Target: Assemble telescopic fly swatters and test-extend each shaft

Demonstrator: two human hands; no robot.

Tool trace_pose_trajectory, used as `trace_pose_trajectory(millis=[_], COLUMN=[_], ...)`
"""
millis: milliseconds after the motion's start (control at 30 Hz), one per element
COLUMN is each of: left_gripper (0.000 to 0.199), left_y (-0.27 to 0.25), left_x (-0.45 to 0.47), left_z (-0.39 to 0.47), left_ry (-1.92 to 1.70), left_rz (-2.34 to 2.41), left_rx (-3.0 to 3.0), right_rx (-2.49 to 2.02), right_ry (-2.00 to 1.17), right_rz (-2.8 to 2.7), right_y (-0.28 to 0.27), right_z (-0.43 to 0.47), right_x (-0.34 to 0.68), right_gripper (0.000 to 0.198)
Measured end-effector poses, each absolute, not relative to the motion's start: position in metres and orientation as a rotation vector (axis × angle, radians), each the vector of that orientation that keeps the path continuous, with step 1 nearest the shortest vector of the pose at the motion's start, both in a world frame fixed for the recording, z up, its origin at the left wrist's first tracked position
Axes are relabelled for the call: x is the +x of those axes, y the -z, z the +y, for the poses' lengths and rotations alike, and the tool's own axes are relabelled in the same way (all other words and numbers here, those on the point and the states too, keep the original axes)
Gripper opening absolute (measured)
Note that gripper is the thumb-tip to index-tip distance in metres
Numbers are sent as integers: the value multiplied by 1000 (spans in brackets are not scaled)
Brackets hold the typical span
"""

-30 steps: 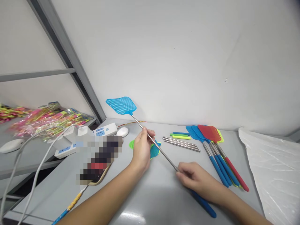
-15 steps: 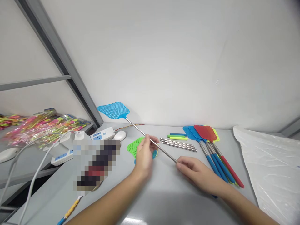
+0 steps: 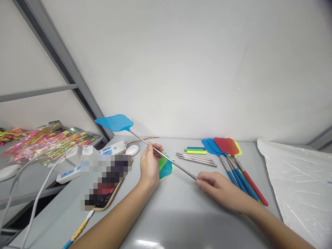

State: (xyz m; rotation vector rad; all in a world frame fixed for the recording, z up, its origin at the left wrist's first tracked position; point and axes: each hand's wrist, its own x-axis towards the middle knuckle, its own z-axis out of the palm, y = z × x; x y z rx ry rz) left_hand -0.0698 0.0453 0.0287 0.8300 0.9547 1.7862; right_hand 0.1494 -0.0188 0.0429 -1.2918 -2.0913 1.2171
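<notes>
A blue fly swatter on a thin metal telescopic rod is held slantwise above the table, its mesh head up at the left. My left hand is closed around the middle of the rod. The lower end of the rod is gripped by my right hand, whose fingers hide whatever part lies inside them. Loose green and blue swatter heads lie on the table behind my left hand. Several bare metal rods and coloured handle sleeves lie beyond the held rod.
Several swatters with blue and red handles lie at the right, beside a white plastic sheet. At the left are a partly blurred phone, a power strip, cables and a white round device. Bagged colourful items fill a shelf.
The swatter head has moved left, and my left hand has shifted left and slightly up with the rod. My right hand stays nearly in place. More of the loose heads shows.
</notes>
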Motion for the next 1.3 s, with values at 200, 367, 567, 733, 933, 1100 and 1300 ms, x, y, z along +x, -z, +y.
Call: trace_pose_trajectory(millis=[200, 367, 567, 733, 933, 1100, 1300], left_gripper=[39, 36, 30, 29, 32, 37, 37], left_y=[-12, -13, -31, -37, -27, -23, -19], left_x=[-46, -41, -60, -73, -58, -44, -40], left_z=[20, 12, 31, 46, 29, 14, 13], left_ry=[-1430, -1479, -1770, -1940, -1685, -1483, -1494], left_rz=[982, 977, 929, 874, 967, 975, 990], left_rx=[1049, 1091, 930, 842, 810, 939, 917], right_rx=[-1283, -1260, -1253, -1265, -1443, -1467, -1490], right_ry=[-1151, -1133, -1089, -1062, -894, -673, -492], right_rz=[-2069, -2089, -2177, -2267, -2229, -2197, -2259], right_y=[-39, -43, -51, -49, -40, -42, -38], right_z=[-17, -18, -19, -20, -15, -13, -16], right_x=[148, 146, 146, 153, 162, 155, 150], right_gripper=[34, 35, 36, 37, 30, 27, 37])
